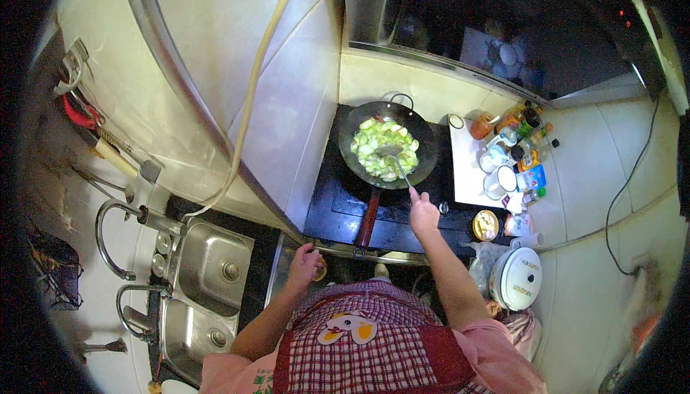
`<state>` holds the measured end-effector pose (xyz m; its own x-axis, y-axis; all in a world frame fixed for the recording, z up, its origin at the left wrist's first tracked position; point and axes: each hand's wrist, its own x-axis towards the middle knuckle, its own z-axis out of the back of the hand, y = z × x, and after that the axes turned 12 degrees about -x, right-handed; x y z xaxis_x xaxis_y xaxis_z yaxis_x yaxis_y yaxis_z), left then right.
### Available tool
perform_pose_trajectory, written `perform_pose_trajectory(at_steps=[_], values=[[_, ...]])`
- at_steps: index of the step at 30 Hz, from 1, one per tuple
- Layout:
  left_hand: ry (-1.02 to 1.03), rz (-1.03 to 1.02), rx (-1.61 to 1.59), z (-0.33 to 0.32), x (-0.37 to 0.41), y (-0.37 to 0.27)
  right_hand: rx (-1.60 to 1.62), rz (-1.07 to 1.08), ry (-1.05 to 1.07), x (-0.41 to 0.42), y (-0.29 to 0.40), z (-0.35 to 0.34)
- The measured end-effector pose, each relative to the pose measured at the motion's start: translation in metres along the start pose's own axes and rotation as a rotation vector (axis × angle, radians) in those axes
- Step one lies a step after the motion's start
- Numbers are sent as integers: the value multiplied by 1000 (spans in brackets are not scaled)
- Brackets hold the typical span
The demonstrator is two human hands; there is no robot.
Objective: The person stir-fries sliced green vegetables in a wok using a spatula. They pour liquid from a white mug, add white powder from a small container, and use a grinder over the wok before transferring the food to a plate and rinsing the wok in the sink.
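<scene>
My right hand point(423, 215) is closed around the handle of a metal spatula point(403, 170), whose blade lies among sliced pale-green vegetables point(372, 143). These sit in a dark wok point(428, 151) on the black stovetop point(329, 216). The wok's wooden handle point(369, 221) points toward me, between my two hands, and neither hand touches it. My left hand point(305, 267) is near the counter's front edge, left of that handle, with its fingers curled at a small yellowish round object point(321, 269). The hand partly hides this object, so its kind and how it is held are unclear.
Right of the stove, a white board point(463, 178) stands beside jars, bottles and a white enamel mug point(501, 179). Nearer are a bowl of pale pieces point(485, 225) and a lidded enamel pot point(516, 278). A double steel sink point(215, 259) lies left. The range hood point(442, 62) overhangs the back.
</scene>
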<state>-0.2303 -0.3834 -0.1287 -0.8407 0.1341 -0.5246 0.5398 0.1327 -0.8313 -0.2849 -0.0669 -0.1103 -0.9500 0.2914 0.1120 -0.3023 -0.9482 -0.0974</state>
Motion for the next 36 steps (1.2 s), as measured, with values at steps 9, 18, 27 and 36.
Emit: perform_pose_trajectory(at_steps=[9, 18, 27, 36], values=[[-119, 85, -30, 2, -3, 4, 662, -140, 211, 36, -75, 14], [-163, 83, -68, -40, -8, -1, 1643, -544, 651, 83, -77, 5], [-153, 128, -34, -56, -1, 7, 245, 240, 62, 18, -77, 6], [-118, 72, -19, -59, 8, 7, -165, 192, -144, 48, -72, -11]])
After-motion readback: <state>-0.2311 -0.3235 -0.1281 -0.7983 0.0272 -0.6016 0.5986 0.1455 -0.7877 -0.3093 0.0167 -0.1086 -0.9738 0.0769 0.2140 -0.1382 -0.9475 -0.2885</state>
